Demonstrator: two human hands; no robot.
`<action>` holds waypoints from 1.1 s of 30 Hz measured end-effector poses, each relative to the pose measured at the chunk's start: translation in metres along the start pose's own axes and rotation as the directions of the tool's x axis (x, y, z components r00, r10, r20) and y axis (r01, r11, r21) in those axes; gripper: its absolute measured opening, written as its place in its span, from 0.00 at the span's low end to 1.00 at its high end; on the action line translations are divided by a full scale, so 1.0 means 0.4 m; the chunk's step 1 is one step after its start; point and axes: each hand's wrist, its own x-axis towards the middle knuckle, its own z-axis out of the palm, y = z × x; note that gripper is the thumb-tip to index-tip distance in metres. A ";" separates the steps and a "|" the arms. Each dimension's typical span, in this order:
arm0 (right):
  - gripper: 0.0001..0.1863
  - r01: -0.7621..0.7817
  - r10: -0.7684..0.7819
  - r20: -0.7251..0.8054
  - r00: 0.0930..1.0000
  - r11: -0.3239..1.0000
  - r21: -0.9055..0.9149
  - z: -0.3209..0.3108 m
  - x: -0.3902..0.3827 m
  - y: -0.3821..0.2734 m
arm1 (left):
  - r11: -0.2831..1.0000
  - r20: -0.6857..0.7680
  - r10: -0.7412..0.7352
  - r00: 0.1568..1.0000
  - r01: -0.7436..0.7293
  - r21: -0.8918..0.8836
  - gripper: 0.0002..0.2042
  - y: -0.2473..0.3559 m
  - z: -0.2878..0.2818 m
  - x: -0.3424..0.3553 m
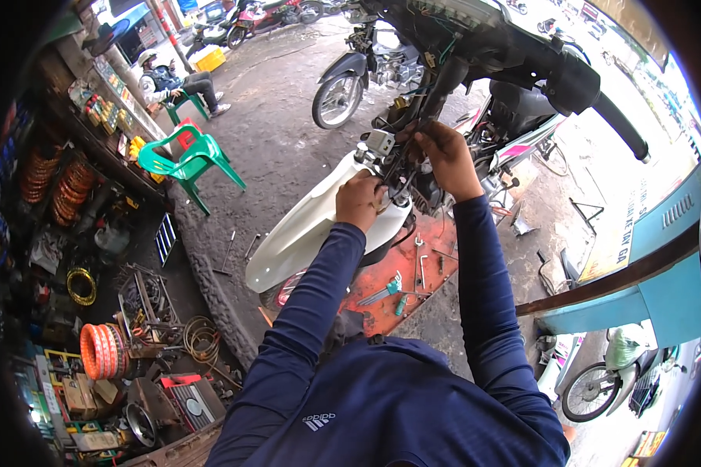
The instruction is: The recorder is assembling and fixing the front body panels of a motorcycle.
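Note:
In front of me stands a motorbike with its front end stripped, its white front fender [300,229] pointing to the lower left. My left hand [358,200] is closed at the top of the fender, beside the steering column, its fingers curled round something too hidden to name. Higher and to the right, my right hand [445,158] pinches at dark parts below the handlebar [533,66]; what its fingers grip cannot be made out. A small silver block with holes [380,142] sits between the hands. The black handlebar grip [623,128] reaches out to the right.
Wrenches [422,268] and other hand tools lie on a red mat [382,311] under the bike. A green chair [191,159] and a seated person [167,82] are at the left, near crowded parts shelves. Another motorbike [339,93] stands ahead; a blue panel [670,288] flanks the right.

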 end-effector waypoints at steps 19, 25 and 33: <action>0.07 -0.021 0.022 0.023 0.999 0.998 -0.061 -0.012 0.021 0.022 | 0.996 -0.045 -0.057 0.997 0.060 0.060 0.12 0.016 0.018 0.017; 0.12 -0.049 0.011 -0.305 0.952 0.992 -0.118 0.017 0.006 0.030 | 0.992 -0.024 -0.071 0.997 0.068 -0.108 0.11 -0.030 0.036 0.009; 0.07 -0.078 0.081 -0.206 0.975 0.997 0.019 -0.010 -0.019 0.036 | 1.000 -0.028 0.030 0.999 -0.030 0.006 0.09 -0.013 0.021 0.012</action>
